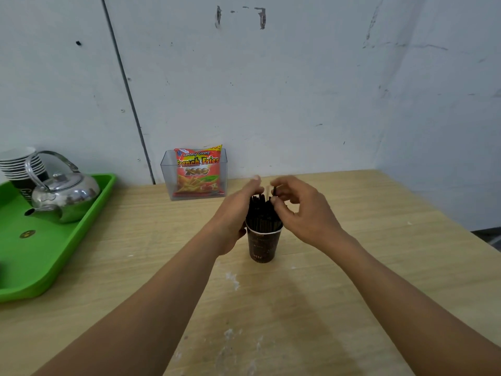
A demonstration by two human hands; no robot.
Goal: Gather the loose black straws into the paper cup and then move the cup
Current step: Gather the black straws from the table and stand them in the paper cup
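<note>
Paper cup (261, 246), dark with pale lettering, upright on the wooden table (366, 280), about mid-width. Black straws (261, 214) bunched inside it, standing upright and reaching well above the white rim. Left hand (234, 215) laid against the left side of the bundle, fingers straight and pointing toward the far wall, thumb low beside the cup's rim; not closed round anything. Right hand (302, 210) at the right side of the bundle's tops, thumb and forefinger pinched together on the upper end of one or two straws, other fingers loosely curled. Far left: green tray (40, 267) carrying a steel kettle (65, 198), with a stack of spare cups (19, 164) behind it. Far centre, against the wall: clear plastic box (166, 169) holding a red snack packet (199, 172) marked French Fries. White smears on the near table surface.
</note>
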